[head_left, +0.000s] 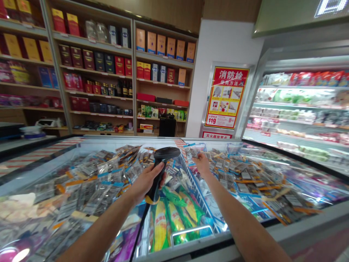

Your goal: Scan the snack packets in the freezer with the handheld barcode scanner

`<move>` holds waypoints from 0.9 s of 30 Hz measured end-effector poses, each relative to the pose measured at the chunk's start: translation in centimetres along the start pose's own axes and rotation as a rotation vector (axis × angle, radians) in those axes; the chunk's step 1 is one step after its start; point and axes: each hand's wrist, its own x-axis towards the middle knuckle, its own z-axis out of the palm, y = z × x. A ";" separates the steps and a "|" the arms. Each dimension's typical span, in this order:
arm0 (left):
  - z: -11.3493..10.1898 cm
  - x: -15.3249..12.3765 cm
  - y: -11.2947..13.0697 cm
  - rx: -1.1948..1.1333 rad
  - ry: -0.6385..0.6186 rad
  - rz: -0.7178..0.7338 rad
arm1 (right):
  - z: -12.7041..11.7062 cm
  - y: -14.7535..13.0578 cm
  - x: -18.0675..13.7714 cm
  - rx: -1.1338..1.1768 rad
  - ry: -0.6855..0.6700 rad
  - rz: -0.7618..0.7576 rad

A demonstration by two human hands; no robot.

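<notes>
My left hand (145, 181) is wrapped around the grip of a black and yellow barcode scanner (167, 153), its head on top and its cord (140, 234) trailing down toward me. My right hand (202, 165) pinches a small clear packet with a blue edge (190, 151) near the far side of the freezer, to the right of the scanner. Many similar packets (111, 171) with blue or orange edges lie in a spread on the left, and more packets (242, 171) lie on the right. Below my hands, yellow corn in green wrappers (160, 222) lies in the chest freezer.
A white wire divider (195, 185) runs through the freezer, whose metal front rim (191, 251) is close to me. Behind stand shelves of boxed goods (105, 63), a red fire-hydrant poster (227, 96) and a lit refrigerated display (300, 109).
</notes>
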 end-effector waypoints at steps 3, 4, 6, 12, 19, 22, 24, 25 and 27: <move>-0.3 0.3 -0.2 0.008 0.041 0.016 | 0.1 0.2 0.0 -0.061 0.025 -0.010; -0.4 0.4 -0.2 0.008 0.056 0.023 | 0.2 0.3 -0.1 -0.108 0.031 -0.016; -0.6 0.7 -0.3 0.000 0.095 0.035 | 0.7 0.2 -0.4 -0.232 0.032 -0.044; -1.0 1.1 -0.1 -0.024 0.200 0.064 | 3.9 -2.0 -2.6 -0.658 -0.153 -0.109; -1.4 1.4 -0.3 -0.003 0.243 0.072 | 8.6 -4.2 -5.1 -0.763 -0.362 -0.126; -1.4 1.4 -0.2 -0.002 0.246 0.077 | 10.2 -4.9 -5.8 -0.708 -0.437 -0.131; -1.4 1.3 -0.1 0.003 0.250 0.070 | 11.1 -5.4 -6.2 -0.664 -0.475 -0.135; -1.4 1.3 0.0 0.006 0.250 0.062 | 11.3 -5.6 -6.2 -0.643 -0.478 -0.129; -1.4 1.3 0.0 0.012 0.247 0.051 | 11.3 -6.0 -6.2 -0.619 -0.463 -0.113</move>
